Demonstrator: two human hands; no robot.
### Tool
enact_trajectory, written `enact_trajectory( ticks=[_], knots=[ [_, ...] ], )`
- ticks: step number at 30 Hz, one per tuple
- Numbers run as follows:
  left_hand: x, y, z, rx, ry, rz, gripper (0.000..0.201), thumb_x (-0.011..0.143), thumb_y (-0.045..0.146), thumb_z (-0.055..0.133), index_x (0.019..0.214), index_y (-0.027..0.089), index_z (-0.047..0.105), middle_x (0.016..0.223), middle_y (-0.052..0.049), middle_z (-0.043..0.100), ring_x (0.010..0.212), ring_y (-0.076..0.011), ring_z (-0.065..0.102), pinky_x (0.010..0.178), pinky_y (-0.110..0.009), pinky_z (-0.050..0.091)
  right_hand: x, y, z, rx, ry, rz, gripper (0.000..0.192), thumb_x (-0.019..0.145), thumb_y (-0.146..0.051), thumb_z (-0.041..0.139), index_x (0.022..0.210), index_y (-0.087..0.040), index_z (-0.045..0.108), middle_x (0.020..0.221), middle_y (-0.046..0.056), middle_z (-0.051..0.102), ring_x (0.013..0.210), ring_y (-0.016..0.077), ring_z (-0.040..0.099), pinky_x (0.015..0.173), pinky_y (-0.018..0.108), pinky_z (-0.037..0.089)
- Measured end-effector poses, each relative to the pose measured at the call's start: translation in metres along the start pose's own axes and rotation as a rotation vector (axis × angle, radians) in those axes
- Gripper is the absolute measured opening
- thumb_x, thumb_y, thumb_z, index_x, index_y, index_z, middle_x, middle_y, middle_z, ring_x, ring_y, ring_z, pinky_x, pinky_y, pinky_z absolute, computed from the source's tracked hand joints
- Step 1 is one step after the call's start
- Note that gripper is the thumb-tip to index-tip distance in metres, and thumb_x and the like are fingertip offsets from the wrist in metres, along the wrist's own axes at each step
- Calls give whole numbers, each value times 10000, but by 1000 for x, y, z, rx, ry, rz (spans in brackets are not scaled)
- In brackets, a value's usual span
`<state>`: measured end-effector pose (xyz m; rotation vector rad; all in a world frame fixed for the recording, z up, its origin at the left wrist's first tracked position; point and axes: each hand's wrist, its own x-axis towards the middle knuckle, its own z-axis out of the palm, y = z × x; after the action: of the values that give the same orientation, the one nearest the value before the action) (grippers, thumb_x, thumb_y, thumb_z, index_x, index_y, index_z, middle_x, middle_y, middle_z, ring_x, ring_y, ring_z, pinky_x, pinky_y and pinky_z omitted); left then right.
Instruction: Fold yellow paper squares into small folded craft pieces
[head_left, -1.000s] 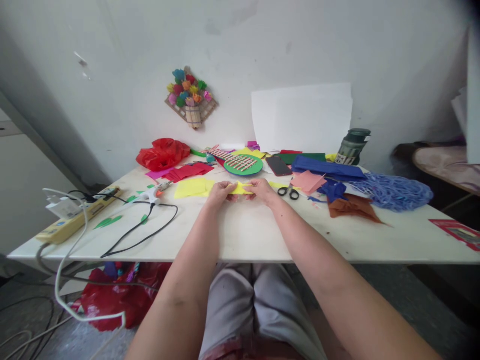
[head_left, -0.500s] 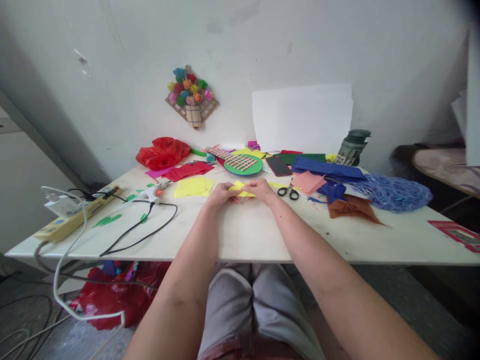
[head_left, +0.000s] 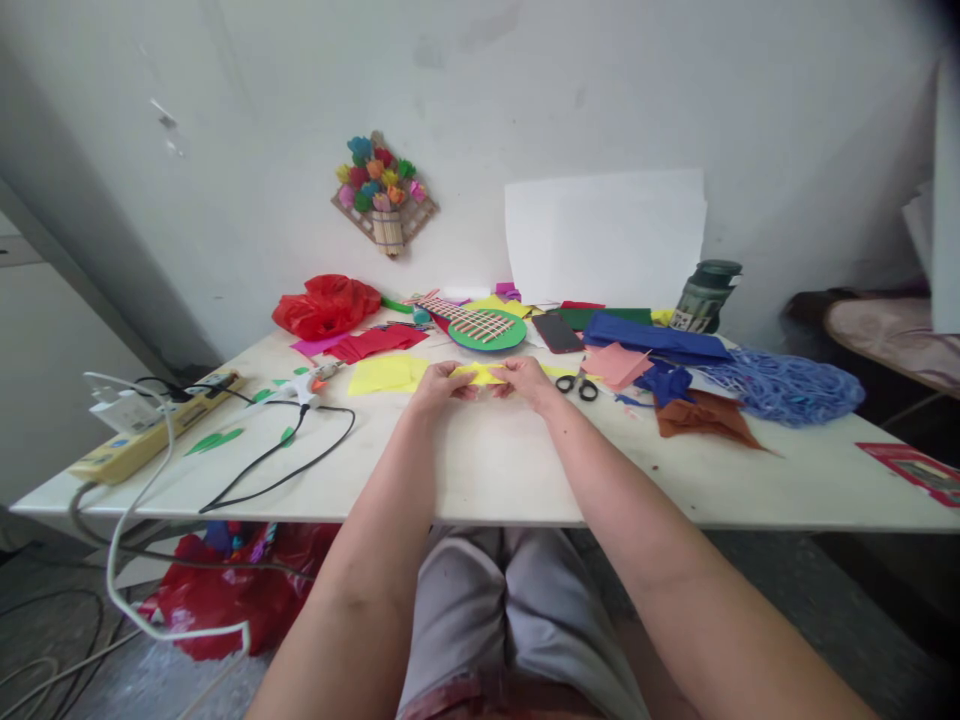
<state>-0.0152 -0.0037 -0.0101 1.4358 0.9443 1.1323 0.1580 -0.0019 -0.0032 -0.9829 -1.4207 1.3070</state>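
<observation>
My left hand [head_left: 439, 386] and my right hand [head_left: 527, 381] both pinch a small folded yellow paper piece [head_left: 480, 375] just above the white table [head_left: 495, 465], near its middle. The fingertips of both hands meet on the paper. A larger yellow sheet [head_left: 384, 373] lies flat just left of my left hand. Black-handled scissors [head_left: 578, 385] rest right of my right hand.
A glue gun [head_left: 309, 382] with black cord and a yellow power strip [head_left: 142, 437] sit at left. Behind are red paper [head_left: 375, 343], a red plastic bag [head_left: 326, 306], a green woven disc [head_left: 486, 328], a phone [head_left: 557, 332], blue, pink and brown papers [head_left: 654, 337], a jar [head_left: 703, 293].
The hands stay in the same spot; the yellow piece shifts slightly between the fingers as they work it. Nothing else on the table has moved.
</observation>
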Motion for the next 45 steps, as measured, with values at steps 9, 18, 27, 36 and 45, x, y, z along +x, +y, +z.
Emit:
enact_trajectory(
  ticks=[9, 18, 27, 36, 45],
  knots=[
    [-2, 2, 1, -29, -52, 0, 299, 606, 327, 659, 779, 105, 556, 648, -50, 640, 535, -123, 589, 548, -239, 471, 0, 0, 0, 43, -21, 5, 192, 580, -201, 690, 715, -106, 592, 505, 18, 615, 381, 96, 542, 383, 182, 431],
    [-4, 5, -1, -130, -91, -59, 295, 595, 251, 666, 820, 103, 547, 690, -58, 649, 582, -127, 606, 608, -251, 477, 0, 0, -1, 70, -13, -25, 207, 552, -208, 694, 709, -113, 599, 515, 17, 623, 383, 97, 540, 395, 191, 443],
    [-6, 5, -2, -262, -126, -80, 280, 620, 192, 643, 864, 102, 540, 725, -83, 660, 619, -149, 623, 622, -253, 490, 1, 1, -2, 121, -49, -43, 264, 527, -223, 708, 751, -114, 620, 525, 13, 622, 406, 100, 546, 428, 203, 456],
    [-4, 3, -5, -311, -106, -100, 311, 652, 140, 603, 956, 111, 550, 713, -83, 662, 597, -151, 624, 574, -231, 492, 3, 4, -4, 183, -99, -54, 339, 544, -228, 705, 860, -127, 639, 569, 28, 639, 453, 111, 564, 493, 239, 466],
    [-5, 4, -5, -383, -92, -92, 233, 655, 102, 573, 887, 101, 552, 694, -90, 659, 607, -154, 628, 565, -228, 498, 1, 3, -4, 200, -132, -84, 320, 536, -230, 701, 832, -121, 646, 570, 31, 638, 460, 112, 567, 514, 253, 458]
  ],
)
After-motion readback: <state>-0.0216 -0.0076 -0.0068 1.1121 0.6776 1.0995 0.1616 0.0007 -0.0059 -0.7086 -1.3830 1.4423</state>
